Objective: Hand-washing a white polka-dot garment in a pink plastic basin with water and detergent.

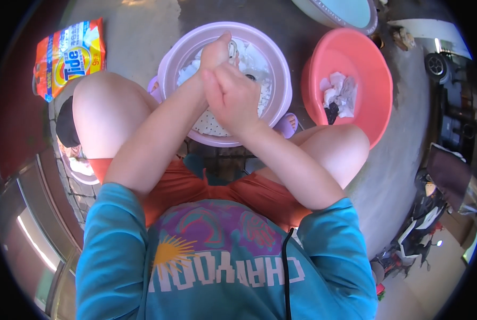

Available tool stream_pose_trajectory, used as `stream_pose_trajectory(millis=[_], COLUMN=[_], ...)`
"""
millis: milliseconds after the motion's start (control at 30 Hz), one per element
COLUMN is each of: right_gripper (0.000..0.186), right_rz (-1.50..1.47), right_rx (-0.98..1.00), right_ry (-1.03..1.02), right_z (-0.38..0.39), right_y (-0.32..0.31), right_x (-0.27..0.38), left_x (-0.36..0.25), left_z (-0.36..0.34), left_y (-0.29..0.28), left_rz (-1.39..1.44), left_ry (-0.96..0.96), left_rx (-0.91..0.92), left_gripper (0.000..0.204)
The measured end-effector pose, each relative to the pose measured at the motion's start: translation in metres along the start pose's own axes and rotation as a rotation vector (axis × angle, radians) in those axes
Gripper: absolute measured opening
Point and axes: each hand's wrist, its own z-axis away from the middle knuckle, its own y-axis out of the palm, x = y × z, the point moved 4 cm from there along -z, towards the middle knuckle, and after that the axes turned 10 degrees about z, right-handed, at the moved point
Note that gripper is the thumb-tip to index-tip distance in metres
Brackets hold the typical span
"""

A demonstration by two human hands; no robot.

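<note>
Straight ahead, between my knees, stands a lilac basin (285, 74) filled with wet white cloth (255, 57). At its near side lies a white cloth with dark dots (207, 126). Over the middle of the basin my two hands meet. My left hand (215, 52) is farther away and closed, with a bit of pale material showing at its fingers. My right hand (234, 98) is closed just nearer, pressed against the left hand and wrist. What the fingers hold is mostly hidden beneath the hands.
A coral basin (374, 90) holding grey, white and black laundry (341, 95) stands to the right. Beyond it is a larger tub (337, 24). An orange detergent bag (70, 56) stands at left, above another basin (83, 175). Scooters (417, 234) are parked at far right.
</note>
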Motion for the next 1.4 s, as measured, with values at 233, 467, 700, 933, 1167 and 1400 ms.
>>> stream_pose_trajectory(millis=[233,467,700,933,1167,1400], right_gripper=[0.022,0.024,0.014,0.032,0.036,0.037], right_rz=[-0.139,-0.149,0.074,0.027,0.173,-0.502], right_rx=[0.407,0.629,0.579,0.512,0.473,0.387], right_ry=[0.193,0.482,0.787,0.624,0.444,0.992], right_z=[0.010,-0.009,-0.028,0.005,-0.025,-0.059], right_y=[-0.001,-0.004,-0.007,0.014,0.004,-0.019], right_x=[-0.006,-0.042,-0.019,-0.074,-0.101,-0.114], left_x=[-0.015,0.001,0.010,0.022,0.012,-0.041], left_z=[0.005,0.015,0.014,0.009,0.024,0.014], left_y=[0.003,0.027,0.025,0.018,0.051,0.029], left_rz=[0.211,0.218,0.169,-0.036,0.193,0.137], left_ry=[-0.353,-0.140,-0.230,-0.159,-0.313,-0.064], left_rx=[-0.415,-0.368,-0.351,-0.364,-0.243,-0.059], left_gripper=[0.026,0.035,0.039,0.041,0.034,0.037])
